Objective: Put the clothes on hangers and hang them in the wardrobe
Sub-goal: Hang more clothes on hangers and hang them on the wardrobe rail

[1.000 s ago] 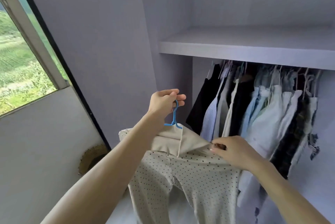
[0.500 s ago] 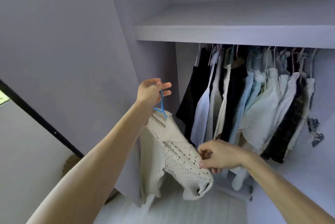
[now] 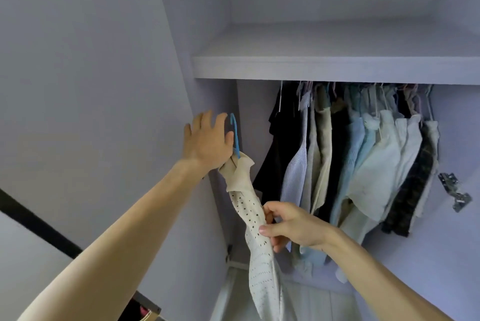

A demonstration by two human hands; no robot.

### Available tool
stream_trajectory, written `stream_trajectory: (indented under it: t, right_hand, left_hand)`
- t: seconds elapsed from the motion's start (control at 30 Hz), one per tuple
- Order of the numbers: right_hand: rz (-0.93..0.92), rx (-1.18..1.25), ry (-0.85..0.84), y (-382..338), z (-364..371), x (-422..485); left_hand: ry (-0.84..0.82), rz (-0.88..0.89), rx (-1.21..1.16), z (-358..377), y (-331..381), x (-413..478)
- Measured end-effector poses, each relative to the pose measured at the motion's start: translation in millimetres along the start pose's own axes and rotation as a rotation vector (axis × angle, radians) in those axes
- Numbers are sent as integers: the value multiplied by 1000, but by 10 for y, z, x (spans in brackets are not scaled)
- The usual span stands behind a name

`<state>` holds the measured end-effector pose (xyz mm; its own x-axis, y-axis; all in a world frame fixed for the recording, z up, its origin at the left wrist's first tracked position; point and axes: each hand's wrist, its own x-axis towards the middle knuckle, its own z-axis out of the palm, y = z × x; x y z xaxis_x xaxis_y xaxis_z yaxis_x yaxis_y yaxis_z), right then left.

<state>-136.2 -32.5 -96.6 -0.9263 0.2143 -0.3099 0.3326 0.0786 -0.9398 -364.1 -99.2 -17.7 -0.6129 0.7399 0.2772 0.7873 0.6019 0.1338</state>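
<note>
A cream shirt (image 3: 253, 216) with small dark dots and a plain collar hangs edge-on from a blue hanger (image 3: 235, 133). My left hand (image 3: 207, 141) holds the hanger at the base of its hook, thumb side against it, fingers stretched upward. The hook stands up beside the wardrobe's left wall, below the shelf (image 3: 335, 68). My right hand (image 3: 291, 227) pinches the shirt's fabric lower down, between thumb and fingers. The rail itself is hidden behind the shelf edge.
Several hung garments (image 3: 350, 159), black, striped, pale blue, white and dark check, fill the rail from the middle to the right. A gap lies between the left wall (image 3: 223, 102) and the black garment (image 3: 280, 154). A metal hinge (image 3: 454, 192) sticks out at the right.
My left hand has carried the hanger higher and closer to the wardrobe's left wall. The shirt has turned edge-on and hangs narrower, with my right hand still on it. My view has tilted up.
</note>
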Motion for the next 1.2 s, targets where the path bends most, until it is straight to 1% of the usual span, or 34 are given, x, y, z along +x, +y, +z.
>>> stream_trajectory:
  t: [0.07, 0.13, 0.2, 0.3, 0.47, 0.6, 0.77, 0.87, 1.0, 1.2]
  right_hand:
    - [-16, 35, 52, -18, 57, 116]
    - [-27, 53, 94, -41, 75, 238]
    - [-26, 64, 116, -75, 67, 357]
    - [-16, 90, 134, -141, -18, 565]
    - [-25, 142, 229, -210, -206, 999]
    - [-59, 201, 251, -319, -452, 1329]
    - [-125, 263, 307, -497, -756, 1663]
    - [-150, 241, 360, -612, -948, 1862]
    - [-134, 149, 456, -725, -1167, 2140]
    - [-43, 159, 543, -805, -1484, 2462]
  left_hand:
    - [93, 74, 224, 24, -188, 49]
    - [116, 109, 439, 7, -389, 149]
    - [132, 81, 616, -47, -586, 262]
    - [200, -11, 782, -125, -757, 406]
    - [248, 20, 846, -26, -793, 566]
    - [301, 33, 907, 45, -862, 615]
    - [339, 36, 899, 50, -888, 636]
    - [343, 33, 917, 64, -878, 647]
    - [339, 27, 922, 69, -877, 665]
    - [353, 14, 918, 70, -863, 664]
